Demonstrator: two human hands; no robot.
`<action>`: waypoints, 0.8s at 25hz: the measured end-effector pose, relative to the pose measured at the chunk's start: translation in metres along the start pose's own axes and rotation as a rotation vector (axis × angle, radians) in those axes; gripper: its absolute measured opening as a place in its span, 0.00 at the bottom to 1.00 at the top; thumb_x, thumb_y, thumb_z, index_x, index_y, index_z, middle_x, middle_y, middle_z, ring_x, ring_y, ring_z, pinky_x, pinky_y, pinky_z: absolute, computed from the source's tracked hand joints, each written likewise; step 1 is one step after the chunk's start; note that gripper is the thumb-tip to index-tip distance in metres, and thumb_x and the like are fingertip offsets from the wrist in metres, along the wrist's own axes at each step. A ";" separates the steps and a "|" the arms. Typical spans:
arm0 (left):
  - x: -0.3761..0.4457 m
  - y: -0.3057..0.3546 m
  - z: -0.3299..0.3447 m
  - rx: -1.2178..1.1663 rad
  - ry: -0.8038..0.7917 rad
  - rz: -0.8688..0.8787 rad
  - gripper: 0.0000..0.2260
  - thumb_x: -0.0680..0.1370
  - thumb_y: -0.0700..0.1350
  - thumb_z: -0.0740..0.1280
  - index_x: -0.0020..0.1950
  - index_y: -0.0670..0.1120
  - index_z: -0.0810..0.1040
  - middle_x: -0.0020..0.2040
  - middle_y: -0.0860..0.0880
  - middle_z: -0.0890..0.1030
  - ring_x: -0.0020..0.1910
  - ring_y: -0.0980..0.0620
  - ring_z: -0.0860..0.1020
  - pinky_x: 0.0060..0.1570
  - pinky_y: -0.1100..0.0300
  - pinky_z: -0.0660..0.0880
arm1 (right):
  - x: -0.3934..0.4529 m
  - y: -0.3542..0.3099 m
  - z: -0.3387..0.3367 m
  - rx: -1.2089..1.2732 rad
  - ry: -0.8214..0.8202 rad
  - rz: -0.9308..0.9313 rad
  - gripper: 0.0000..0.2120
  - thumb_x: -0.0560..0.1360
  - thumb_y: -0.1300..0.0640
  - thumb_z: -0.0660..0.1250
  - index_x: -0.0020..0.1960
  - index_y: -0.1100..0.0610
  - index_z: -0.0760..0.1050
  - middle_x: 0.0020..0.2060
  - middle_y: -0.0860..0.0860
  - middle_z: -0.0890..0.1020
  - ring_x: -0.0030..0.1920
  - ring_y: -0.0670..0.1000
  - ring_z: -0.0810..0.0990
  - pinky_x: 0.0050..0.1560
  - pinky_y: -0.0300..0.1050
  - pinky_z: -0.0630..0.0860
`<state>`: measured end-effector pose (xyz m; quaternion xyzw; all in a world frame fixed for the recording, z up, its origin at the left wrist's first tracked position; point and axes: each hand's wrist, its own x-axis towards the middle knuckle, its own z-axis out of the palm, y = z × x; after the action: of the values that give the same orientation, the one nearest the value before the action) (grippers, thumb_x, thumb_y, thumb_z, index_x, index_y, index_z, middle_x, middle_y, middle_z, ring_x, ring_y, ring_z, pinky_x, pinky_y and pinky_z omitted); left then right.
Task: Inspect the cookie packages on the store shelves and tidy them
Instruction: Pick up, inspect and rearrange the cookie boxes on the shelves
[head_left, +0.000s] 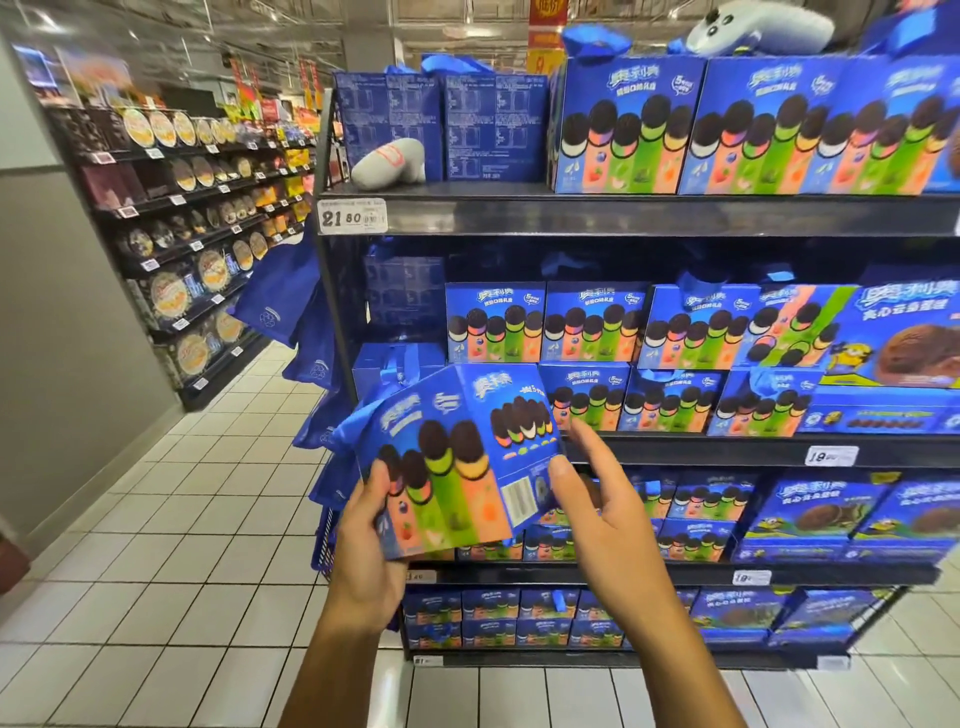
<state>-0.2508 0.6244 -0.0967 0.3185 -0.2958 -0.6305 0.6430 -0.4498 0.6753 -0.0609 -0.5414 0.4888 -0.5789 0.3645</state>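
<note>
- Both hands are on one blue cookie box (457, 462), tilted in front of the shelves: the left hand (371, 540) grips its lower left corner, thumb on the front face, and the right hand (602, 512) holds the barcode side with its thumb while the fingers stay loosely spread.
- Judged step: inspection, with the box turned so its side panel shows.
- Next move calls for squaring the box upright, front outward, and setting it into the gap at the left of the middle shelf (675, 451).
- Behind, matching boxes (496, 322) stand in stacked rows; one box (795, 325) leans askew.
</note>
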 end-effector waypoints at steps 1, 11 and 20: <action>-0.001 0.000 0.006 0.084 0.005 0.047 0.20 0.75 0.54 0.67 0.64 0.47 0.79 0.60 0.43 0.83 0.57 0.43 0.83 0.48 0.49 0.82 | 0.001 -0.001 0.004 0.006 -0.041 0.000 0.24 0.77 0.35 0.63 0.72 0.36 0.67 0.63 0.28 0.76 0.65 0.31 0.73 0.59 0.27 0.72; -0.013 0.003 0.039 0.517 -0.051 0.229 0.21 0.74 0.59 0.69 0.66 0.62 0.72 0.60 0.54 0.83 0.59 0.47 0.82 0.59 0.40 0.77 | 0.015 0.014 0.017 0.062 0.135 0.104 0.21 0.83 0.48 0.60 0.74 0.51 0.71 0.65 0.46 0.81 0.65 0.45 0.79 0.65 0.47 0.77; -0.005 0.041 0.051 0.997 -0.084 0.344 0.40 0.67 0.55 0.74 0.75 0.67 0.58 0.74 0.59 0.66 0.70 0.54 0.71 0.65 0.48 0.72 | 0.009 0.024 0.026 0.097 0.295 0.071 0.13 0.84 0.56 0.59 0.63 0.51 0.80 0.50 0.45 0.87 0.52 0.47 0.85 0.49 0.45 0.83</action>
<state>-0.2658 0.6278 -0.0330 0.5070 -0.6331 -0.3110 0.4954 -0.4279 0.6565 -0.0833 -0.4145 0.5273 -0.6618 0.3348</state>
